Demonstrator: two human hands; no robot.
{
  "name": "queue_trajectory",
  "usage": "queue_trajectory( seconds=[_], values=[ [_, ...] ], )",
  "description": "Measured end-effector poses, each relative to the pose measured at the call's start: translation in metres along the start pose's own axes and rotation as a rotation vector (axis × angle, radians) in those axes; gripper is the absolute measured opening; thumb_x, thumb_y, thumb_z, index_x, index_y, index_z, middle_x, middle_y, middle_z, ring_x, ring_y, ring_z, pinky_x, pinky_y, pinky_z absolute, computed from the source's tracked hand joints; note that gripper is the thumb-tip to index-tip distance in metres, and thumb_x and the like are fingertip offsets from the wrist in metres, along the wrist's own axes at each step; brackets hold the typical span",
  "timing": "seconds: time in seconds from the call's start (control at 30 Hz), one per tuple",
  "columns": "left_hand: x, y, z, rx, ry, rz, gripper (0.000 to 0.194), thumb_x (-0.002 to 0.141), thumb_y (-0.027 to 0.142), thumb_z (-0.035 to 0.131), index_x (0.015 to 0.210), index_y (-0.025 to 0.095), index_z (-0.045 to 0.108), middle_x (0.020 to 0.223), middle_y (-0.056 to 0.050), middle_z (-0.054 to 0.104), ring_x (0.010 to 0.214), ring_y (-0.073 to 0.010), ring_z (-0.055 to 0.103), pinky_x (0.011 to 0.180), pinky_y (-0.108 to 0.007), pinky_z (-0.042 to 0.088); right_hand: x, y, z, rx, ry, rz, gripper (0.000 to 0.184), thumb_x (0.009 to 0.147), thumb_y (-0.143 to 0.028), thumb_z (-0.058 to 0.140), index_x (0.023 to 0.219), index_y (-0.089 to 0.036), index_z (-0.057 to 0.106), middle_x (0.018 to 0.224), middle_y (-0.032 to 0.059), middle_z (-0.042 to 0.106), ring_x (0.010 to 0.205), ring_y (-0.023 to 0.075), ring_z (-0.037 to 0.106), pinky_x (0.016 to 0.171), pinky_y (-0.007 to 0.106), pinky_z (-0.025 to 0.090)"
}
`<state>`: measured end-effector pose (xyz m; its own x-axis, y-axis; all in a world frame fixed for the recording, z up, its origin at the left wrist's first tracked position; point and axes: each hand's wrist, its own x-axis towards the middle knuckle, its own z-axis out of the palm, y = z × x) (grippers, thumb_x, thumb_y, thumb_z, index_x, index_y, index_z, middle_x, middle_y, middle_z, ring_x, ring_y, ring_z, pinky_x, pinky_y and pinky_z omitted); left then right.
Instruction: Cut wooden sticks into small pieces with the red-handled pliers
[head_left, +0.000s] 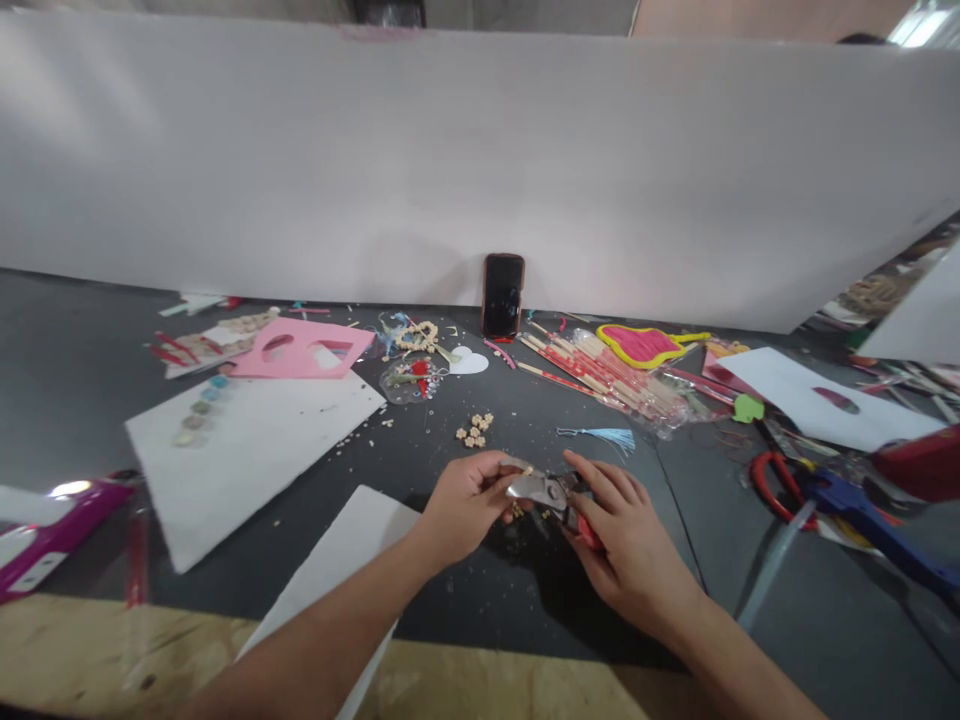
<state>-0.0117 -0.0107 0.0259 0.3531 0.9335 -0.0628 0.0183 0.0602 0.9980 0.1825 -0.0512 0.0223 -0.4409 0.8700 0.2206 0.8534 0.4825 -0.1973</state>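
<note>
We wrap our right hand [628,540] round the pliers [543,488] and, left hand [466,505] closed at the fingertips, pinch a pale piece [528,471] by the jaws — seemingly to steady it above the table [450,605] — the beads [475,431] just beyond, apparently for easy reach.

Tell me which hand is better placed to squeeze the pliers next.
Probably the right hand: it holds the pliers by their red handle, while the left hand is at the metal head.

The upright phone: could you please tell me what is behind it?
Behind the phone is a white panel; anything directly at its back is covered from view.
</note>
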Motion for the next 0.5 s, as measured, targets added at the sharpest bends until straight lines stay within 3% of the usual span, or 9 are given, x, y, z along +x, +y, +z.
queue_trajectory(
  seconds=[0.5],
  values=[
    [-0.0007,0.0004,-0.002,0.016,-0.034,-0.037,0.009,0.073,0.021,0.057,0.074,0.013,0.062,0.057,0.0,0.061,0.045,-0.0071,0.047,0.048,-0.018,0.04,0.001,0.0003,0.0009,-0.021,-0.005,0.009,0.011,0.079,-0.022,0.051,0.088,-0.021,0.057,0.132,0.0075,0.046,0.115,0.0242,0.041,0.096,0.046,0.031]
  ],
)
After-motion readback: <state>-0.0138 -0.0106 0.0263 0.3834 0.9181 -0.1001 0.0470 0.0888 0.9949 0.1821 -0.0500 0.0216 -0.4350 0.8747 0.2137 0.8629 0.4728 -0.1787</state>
